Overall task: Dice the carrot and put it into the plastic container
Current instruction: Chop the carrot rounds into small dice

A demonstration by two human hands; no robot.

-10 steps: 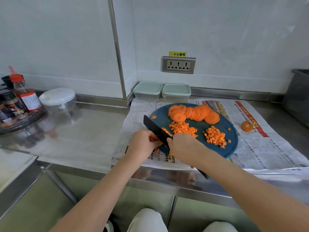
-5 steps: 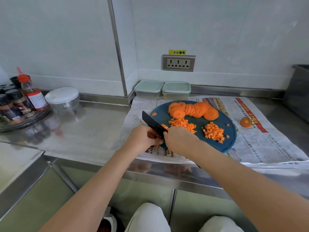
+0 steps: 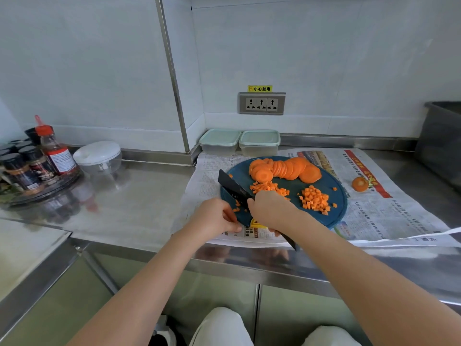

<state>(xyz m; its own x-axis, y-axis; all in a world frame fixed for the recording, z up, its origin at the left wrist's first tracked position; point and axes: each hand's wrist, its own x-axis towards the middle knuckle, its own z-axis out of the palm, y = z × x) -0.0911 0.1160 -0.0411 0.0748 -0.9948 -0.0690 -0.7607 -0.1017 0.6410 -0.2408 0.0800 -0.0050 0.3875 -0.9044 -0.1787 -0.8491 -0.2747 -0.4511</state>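
A round blue cutting board lies on newspaper. Carrot slices are fanned along its far side. Two piles of diced carrot lie on it, one in the middle and one to the right. My right hand grips the handle of a black knife, whose blade points far-left over the board. My left hand sits at the board's near-left edge, fingers curled, beside a few loose dice. Two lidded plastic containers stand against the wall behind the board.
A carrot end lies on the newspaper right of the board. At the left stand a spice rack with a red-capped bottle and a white-lidded bowl. A dark bin stands at the right. The counter edge runs just below my hands.
My left hand has drawn back from the knife blade to the board's near-left edge. The knife and my right hand stay in about the same place.
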